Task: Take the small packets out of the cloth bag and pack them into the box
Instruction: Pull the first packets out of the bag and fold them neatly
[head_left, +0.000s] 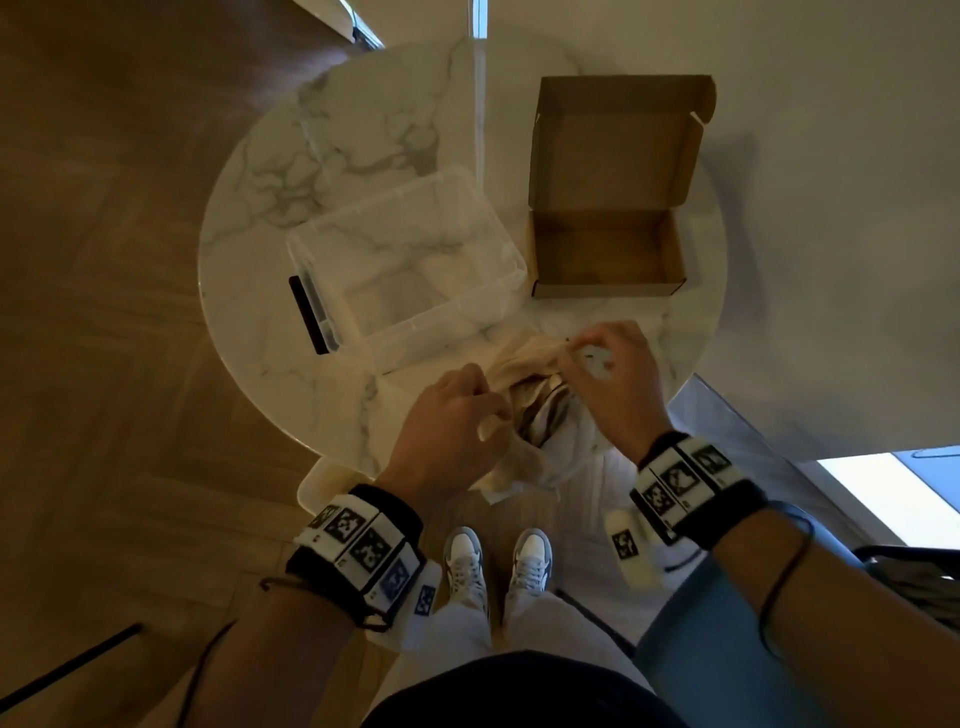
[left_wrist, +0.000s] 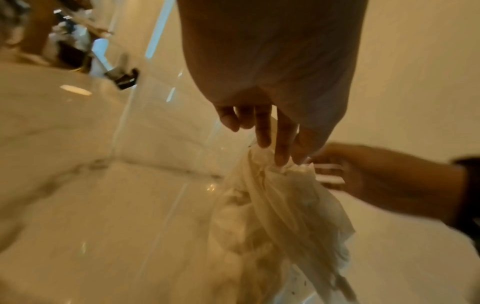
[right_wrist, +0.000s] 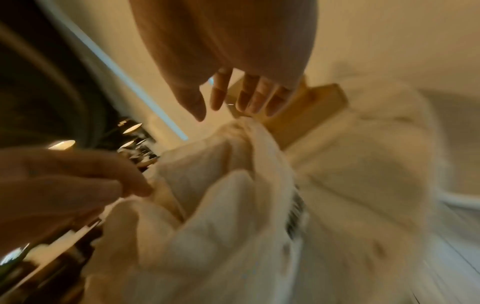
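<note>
A cream cloth bag (head_left: 519, 358) lies at the near edge of the round marble table (head_left: 291, 171), its mouth held apart by both hands. My left hand (head_left: 491, 421) pinches the bag's left edge, and the left wrist view shows the fingers (left_wrist: 281, 156) on gathered cloth (left_wrist: 272, 205). My right hand (head_left: 571, 353) holds the far right edge; its view is blurred. Striped packets (head_left: 540, 410) show inside the opening. The cardboard box (head_left: 608, 288) stands open behind the right hand, with its lid up. Its inside looks bare.
A clear plastic bin (head_left: 410, 208) sits left of the box, just behind the bag, with a black strip (head_left: 309, 314) at its left end. A wall runs along the table's right side. My shoes and the floor are below the near edge.
</note>
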